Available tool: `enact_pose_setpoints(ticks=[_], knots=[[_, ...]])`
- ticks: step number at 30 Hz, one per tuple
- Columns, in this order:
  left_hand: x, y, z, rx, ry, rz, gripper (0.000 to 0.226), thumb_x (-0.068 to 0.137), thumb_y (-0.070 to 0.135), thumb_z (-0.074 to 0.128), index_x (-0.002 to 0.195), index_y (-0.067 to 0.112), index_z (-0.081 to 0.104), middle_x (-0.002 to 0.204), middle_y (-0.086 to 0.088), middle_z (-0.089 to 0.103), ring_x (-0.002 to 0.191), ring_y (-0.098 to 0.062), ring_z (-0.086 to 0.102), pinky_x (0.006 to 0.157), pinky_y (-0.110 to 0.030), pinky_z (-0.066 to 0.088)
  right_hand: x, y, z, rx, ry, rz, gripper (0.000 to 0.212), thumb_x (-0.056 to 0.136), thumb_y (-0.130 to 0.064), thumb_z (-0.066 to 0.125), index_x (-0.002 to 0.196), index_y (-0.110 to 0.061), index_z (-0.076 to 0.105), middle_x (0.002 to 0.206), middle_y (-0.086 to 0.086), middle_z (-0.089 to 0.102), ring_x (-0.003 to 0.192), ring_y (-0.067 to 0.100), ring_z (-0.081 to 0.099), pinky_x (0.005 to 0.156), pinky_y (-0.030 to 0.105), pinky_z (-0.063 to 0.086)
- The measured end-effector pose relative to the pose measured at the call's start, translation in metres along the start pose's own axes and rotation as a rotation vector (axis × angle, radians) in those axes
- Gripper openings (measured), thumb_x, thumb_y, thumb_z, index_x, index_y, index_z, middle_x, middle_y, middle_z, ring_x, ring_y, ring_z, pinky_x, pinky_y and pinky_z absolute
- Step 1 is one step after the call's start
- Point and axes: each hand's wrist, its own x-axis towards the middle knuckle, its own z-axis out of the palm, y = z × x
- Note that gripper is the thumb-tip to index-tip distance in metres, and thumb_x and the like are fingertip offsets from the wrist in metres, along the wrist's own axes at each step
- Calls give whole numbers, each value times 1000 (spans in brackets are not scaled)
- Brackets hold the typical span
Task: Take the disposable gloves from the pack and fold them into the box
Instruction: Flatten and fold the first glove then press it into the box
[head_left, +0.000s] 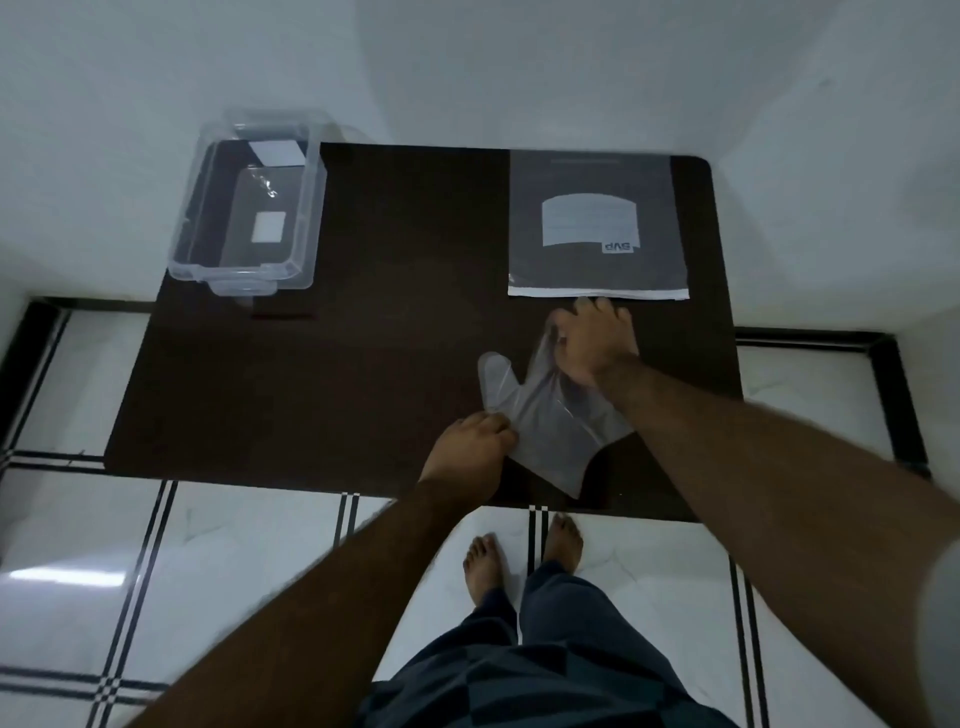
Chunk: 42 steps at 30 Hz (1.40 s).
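Observation:
A clear plastic disposable glove (545, 415) lies spread on the dark table, thumb pointing left. My left hand (470, 447) pinches its near left edge. My right hand (595, 345) grips its far right part, fingers curled over the plastic. The flat grey pack of gloves (595, 223) rests at the table's far right, its open edge just beyond my right hand. The clear plastic box (249, 208) stands open at the far left corner with a little clear plastic on its bottom.
The dark table (363, 338) stands against a white wall. Below its near edge are a white tiled floor with black lines and the person's bare feet (519, 556).

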Motion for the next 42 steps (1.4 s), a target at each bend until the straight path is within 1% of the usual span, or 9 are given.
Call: enact_pose_setpoints(ticks=[3,8,12,15,18,22,34,39,42], knots=[[2,1,0,-8,-19,-13,38,105,29,60,142,21,64,148,-7,60,140,-28,53,120,-46,41,11,5,-2,-48,0,-35,57,103,-44,49,159,-35,41,147,8,51,137,32,44,113,52,36],[2,3,-4,20,-52,-25,39,105,31,56,143,22,61,150,-5,58,141,-28,50,120,-48,39,4,4,-4,25,67,-54,54,105,-40,51,157,-28,44,147,8,53,135,32,47,114,51,38],[-6,7,-14,-124,29,-107,39,106,31,54,143,20,62,150,-6,59,137,-27,53,116,-48,44,-47,-8,11,231,238,-108,33,101,-33,57,132,-21,61,127,6,61,116,26,56,102,46,47],[-18,2,-18,-252,158,-188,30,104,20,56,131,18,70,133,-4,69,120,-24,62,105,-44,52,-84,-22,38,272,220,-219,19,98,-40,60,106,-23,66,106,0,65,100,22,59,92,42,47],[-28,-6,-19,-341,252,-306,28,103,13,57,124,16,75,119,-2,73,108,-20,66,96,-36,54,-102,-37,59,246,175,-326,34,94,-57,60,95,-23,68,96,-2,65,92,21,58,83,40,45],[-38,-11,-17,-464,261,-472,30,106,13,57,130,18,73,124,0,74,110,-12,67,92,-21,44,-108,-54,64,215,146,-307,45,92,-69,57,99,-25,69,99,-3,67,94,19,59,83,39,48],[-39,-14,2,-671,239,-679,20,102,19,68,120,19,78,111,3,77,95,-5,66,70,-6,39,-103,-78,61,190,102,-237,21,101,-41,56,104,-23,67,102,0,67,95,20,60,88,40,49],[-35,-14,4,-748,246,-701,18,101,20,69,116,20,79,106,5,77,94,-7,68,74,-12,48,-104,-78,63,253,125,-188,15,99,-33,58,101,-22,69,97,-1,67,92,21,61,87,40,48],[-28,-10,6,-940,270,-775,14,98,19,70,105,23,81,97,4,80,92,-14,75,85,-34,64,-106,-74,63,398,177,-126,10,96,-30,64,93,-23,70,86,-4,65,84,18,60,80,40,52]])
